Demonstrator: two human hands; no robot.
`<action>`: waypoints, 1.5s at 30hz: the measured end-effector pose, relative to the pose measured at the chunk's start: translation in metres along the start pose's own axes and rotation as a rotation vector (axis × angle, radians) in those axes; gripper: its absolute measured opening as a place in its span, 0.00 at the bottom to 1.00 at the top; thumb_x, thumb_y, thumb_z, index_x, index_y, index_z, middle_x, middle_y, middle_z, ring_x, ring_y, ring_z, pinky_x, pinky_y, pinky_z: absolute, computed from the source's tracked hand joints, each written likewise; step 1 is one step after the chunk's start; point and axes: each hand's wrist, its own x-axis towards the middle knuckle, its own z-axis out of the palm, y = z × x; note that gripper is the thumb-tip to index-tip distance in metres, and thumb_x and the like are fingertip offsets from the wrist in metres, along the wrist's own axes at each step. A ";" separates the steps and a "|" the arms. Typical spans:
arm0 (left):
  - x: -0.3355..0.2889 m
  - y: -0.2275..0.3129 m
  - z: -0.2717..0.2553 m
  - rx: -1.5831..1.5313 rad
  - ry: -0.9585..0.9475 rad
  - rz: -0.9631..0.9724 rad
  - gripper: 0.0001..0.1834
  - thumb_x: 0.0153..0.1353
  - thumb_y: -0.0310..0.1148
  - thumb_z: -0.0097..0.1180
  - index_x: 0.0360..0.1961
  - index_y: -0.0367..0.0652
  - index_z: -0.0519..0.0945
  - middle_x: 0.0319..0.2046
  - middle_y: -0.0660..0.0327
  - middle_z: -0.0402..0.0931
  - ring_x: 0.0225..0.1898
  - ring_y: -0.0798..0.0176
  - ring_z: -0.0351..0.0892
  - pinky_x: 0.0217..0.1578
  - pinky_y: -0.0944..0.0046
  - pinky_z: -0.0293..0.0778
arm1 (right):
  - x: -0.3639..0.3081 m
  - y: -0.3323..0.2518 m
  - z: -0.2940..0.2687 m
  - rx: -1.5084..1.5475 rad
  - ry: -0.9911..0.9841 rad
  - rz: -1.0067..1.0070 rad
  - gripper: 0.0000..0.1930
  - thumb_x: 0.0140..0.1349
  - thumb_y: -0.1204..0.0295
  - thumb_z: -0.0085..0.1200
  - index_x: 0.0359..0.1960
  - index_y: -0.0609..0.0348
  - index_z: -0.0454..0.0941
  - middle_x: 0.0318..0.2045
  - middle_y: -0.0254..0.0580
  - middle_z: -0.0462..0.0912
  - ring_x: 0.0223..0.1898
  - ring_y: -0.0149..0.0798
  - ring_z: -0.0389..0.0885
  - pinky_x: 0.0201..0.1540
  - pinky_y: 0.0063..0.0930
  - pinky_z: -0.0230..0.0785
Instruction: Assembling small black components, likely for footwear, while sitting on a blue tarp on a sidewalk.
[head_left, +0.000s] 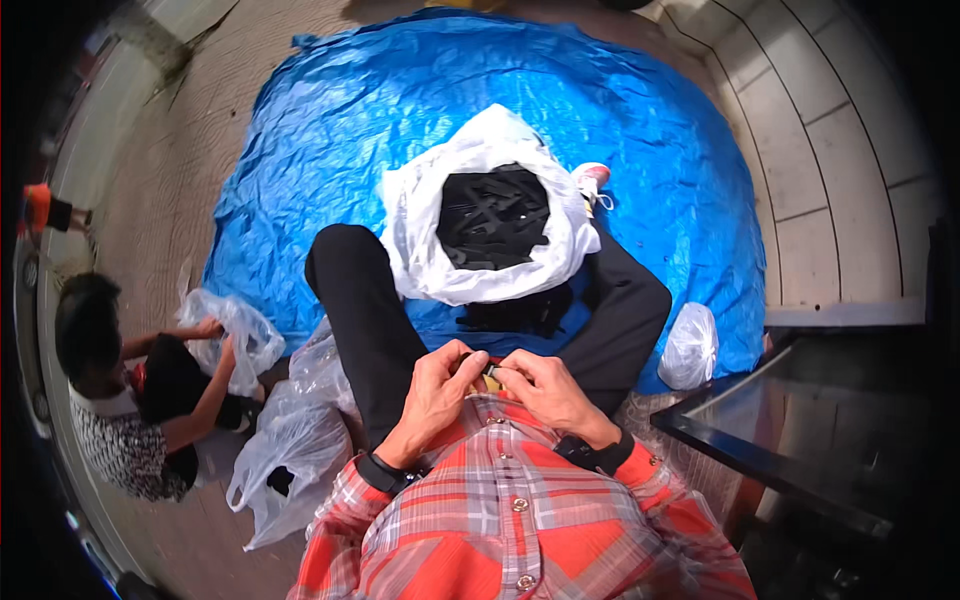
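I sit on a blue tarp (330, 130) with my legs apart in black trousers. My left hand (437, 390) and my right hand (543, 388) meet close to my chest, both pinching a small dark part (489, 370) between the fingertips. Most of that part is hidden by the fingers. In front of me, between my knees, stands an open white plastic bag (420, 240) filled with several black flat pieces (492, 215). A small heap of black pieces (520, 310) lies on the tarp just below the bag.
A person sits at my left handling a clear plastic bag (245, 335). More clear bags (290, 440) lie by my left knee. A knotted white bag (690, 345) rests at my right, beside a dark glass surface (800, 420). Tiled paving lies at the far right.
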 end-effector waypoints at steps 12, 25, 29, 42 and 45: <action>0.041 -0.017 0.002 -0.453 -0.131 -0.304 0.09 0.59 0.21 0.45 0.41 0.33 0.71 0.32 0.58 0.73 0.31 0.68 0.74 0.33 0.71 0.71 | 0.039 0.179 -0.041 0.880 0.426 0.545 0.07 0.59 0.77 0.39 0.38 0.66 0.65 0.28 0.48 0.74 0.26 0.41 0.76 0.27 0.31 0.73; 0.024 -0.009 -0.014 -0.571 -0.106 -0.291 0.10 0.61 0.24 0.45 0.44 0.33 0.70 0.37 0.53 0.75 0.37 0.61 0.77 0.38 0.67 0.75 | 0.091 0.094 -0.068 -0.221 0.843 -0.239 0.09 0.55 0.81 0.47 0.39 0.64 0.70 0.34 0.45 0.77 0.33 0.38 0.77 0.35 0.27 0.70; 0.023 0.001 -0.021 -0.606 -0.191 -0.190 0.13 0.61 0.25 0.46 0.47 0.33 0.67 0.40 0.51 0.74 0.37 0.61 0.78 0.37 0.68 0.76 | 0.151 0.056 -0.060 -0.573 0.535 -0.518 0.14 0.48 0.85 0.45 0.38 0.60 0.72 0.34 0.44 0.73 0.38 0.48 0.72 0.40 0.33 0.66; 0.022 0.011 -0.041 -0.680 -0.048 -0.060 0.13 0.58 0.25 0.51 0.45 0.35 0.72 0.37 0.51 0.76 0.33 0.64 0.79 0.32 0.72 0.76 | 0.166 0.014 -0.078 -0.825 0.343 -0.813 0.10 0.47 0.80 0.54 0.33 0.58 0.75 0.42 0.42 0.74 0.47 0.45 0.71 0.46 0.36 0.63; 0.023 0.018 -0.036 -0.713 -0.104 -0.060 0.12 0.59 0.25 0.50 0.45 0.36 0.73 0.37 0.51 0.76 0.34 0.63 0.79 0.33 0.70 0.77 | 0.132 -0.011 -0.075 -0.577 0.357 -0.682 0.11 0.51 0.81 0.53 0.38 0.60 0.73 0.35 0.44 0.76 0.39 0.46 0.75 0.42 0.33 0.66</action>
